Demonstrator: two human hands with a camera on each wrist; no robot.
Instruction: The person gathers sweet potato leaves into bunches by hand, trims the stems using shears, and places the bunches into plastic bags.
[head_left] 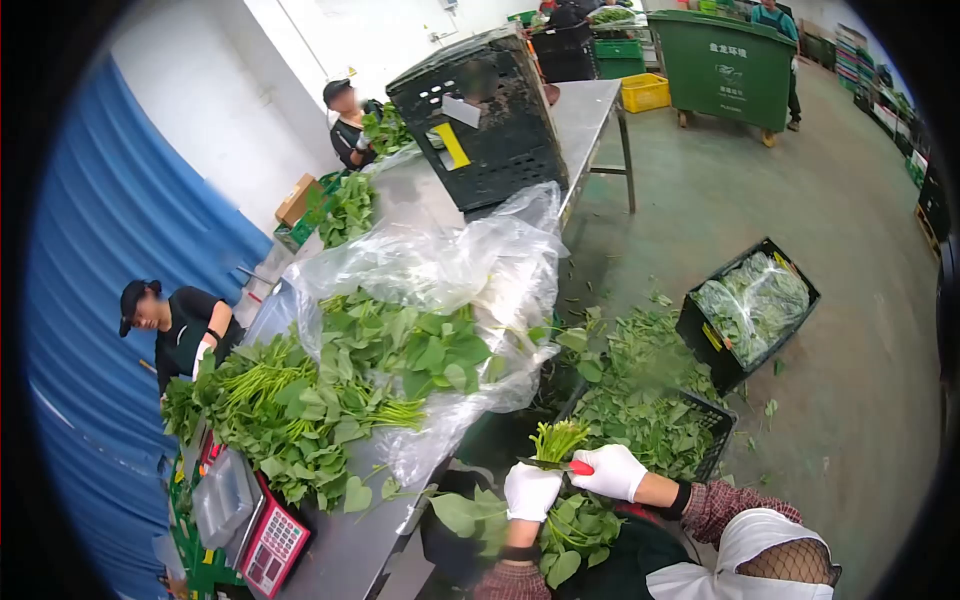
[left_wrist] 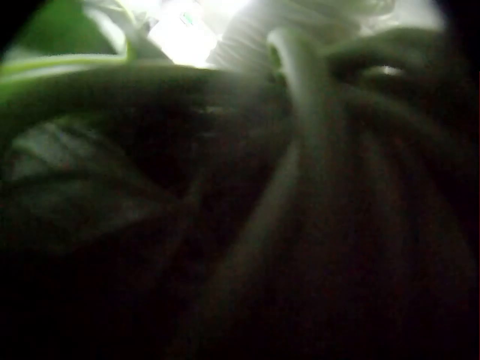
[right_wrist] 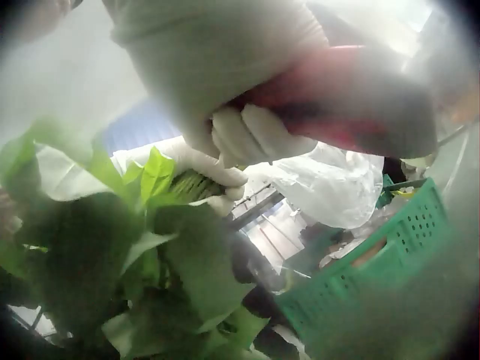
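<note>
In the head view my white-gloved left hand (head_left: 532, 490) grips a bunch of leafy green stems. The cut-looking stem ends (head_left: 558, 438) point up past the glove, and its leaves (head_left: 575, 535) hang below. My gloved right hand (head_left: 612, 472) holds a knife by its red handle (head_left: 580, 468); the dark blade (head_left: 543, 463) lies across the stems beside the left hand. In the right wrist view, the right fingers (right_wrist: 259, 133) curl round the red handle, with the left hand (right_wrist: 199, 166) round the stems behind. The left wrist view is dark, filled by blurred stems (left_wrist: 315, 112).
A metal table (head_left: 350, 545) bears heaped greens (head_left: 300, 400), plastic sheeting (head_left: 440, 260), a red scale (head_left: 275, 545) and a black crate (head_left: 480, 120). On the floor are loose greens (head_left: 640, 400) and a crate of bagged greens (head_left: 750, 300). Two people (head_left: 190, 325) work across the table.
</note>
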